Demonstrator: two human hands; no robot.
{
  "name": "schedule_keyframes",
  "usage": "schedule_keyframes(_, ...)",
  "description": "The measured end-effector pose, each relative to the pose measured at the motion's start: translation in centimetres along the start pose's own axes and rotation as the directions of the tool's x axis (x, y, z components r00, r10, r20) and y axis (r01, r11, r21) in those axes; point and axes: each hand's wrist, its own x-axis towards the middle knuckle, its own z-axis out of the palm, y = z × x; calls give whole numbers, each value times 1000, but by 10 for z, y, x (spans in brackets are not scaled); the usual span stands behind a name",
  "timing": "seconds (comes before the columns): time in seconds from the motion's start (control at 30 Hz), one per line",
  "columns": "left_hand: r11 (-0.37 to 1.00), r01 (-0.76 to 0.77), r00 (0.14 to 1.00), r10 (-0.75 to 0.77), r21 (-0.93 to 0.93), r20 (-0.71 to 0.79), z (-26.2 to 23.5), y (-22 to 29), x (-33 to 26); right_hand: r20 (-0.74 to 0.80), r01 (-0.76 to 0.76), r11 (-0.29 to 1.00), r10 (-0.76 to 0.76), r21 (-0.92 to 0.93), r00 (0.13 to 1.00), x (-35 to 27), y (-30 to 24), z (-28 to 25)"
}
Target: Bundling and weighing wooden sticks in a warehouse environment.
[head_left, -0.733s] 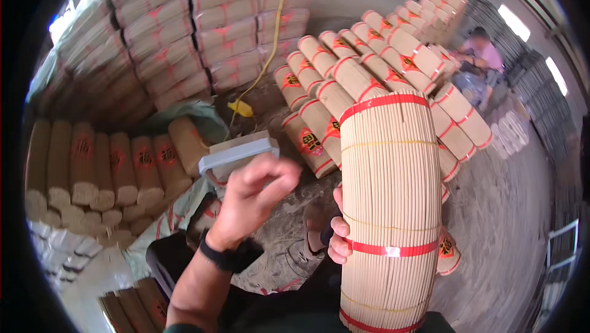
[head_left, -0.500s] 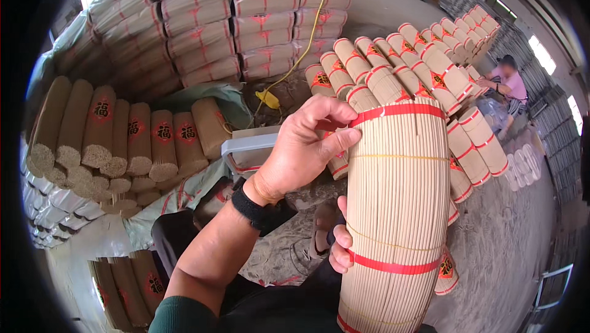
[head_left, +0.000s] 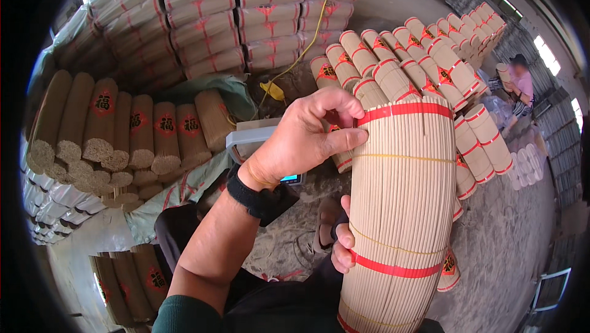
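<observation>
A thick round bundle of tan sticks (head_left: pixel 402 210) stands upright in front of me, tied with a red band near its top, another near its bottom, and thin yellow strings between. My left hand (head_left: pixel 304 139), with a black wristband, grips the bundle's top left edge, thumb and fingers pinching the upper red band (head_left: pixel 409 110). My right hand (head_left: pixel 342 242) reaches round from behind; only its fingers show on the bundle's lower left side, by the lower red band.
A grey scale (head_left: pixel 249 135) with a small blue display sits behind my left hand. Red-labelled stick bundles (head_left: pixel 424 56) are stacked behind, left and right. A green tarp (head_left: pixel 227 90) and yellow cord (head_left: pixel 275 90) lie beyond. A person (head_left: pixel 522 81) sits far right.
My left hand rose from near the grey scale to the bundle's top and closed on the upper red band. The bundle stays in my right hand.
</observation>
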Motion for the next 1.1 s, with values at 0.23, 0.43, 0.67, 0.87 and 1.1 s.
schedule_keyframes(0.23, 960, 222, 974, -210, -171, 87, 3, 4, 1, -13, 6, 1000, -5, 30, 1000, -6, 2, -2)
schedule_keyframes(0.43, 949, 98, 983, -139, -298, -118, 9, 7, 3, -172, 58, 997, -49, 49, 984, -2, 1, 1)
schedule_keyframes(0.67, 976, 106, 989, -123, -191, -81, 5, 15, 11, -117, -115, 991, 107, -63, 987, 3, -10, -1)
schedule_keyframes(0.87, 984, 175, 985, -174, -46, 15, -7, 9, 11, -145, -126, 991, 132, 45, 981, 8, -8, -7)
schedule_keyframes(1.1, 998, 54, 993, -57, -25, -108, -7, 4, -12, -284, -47, 985, -2, -164, 959, 1, -29, 5)
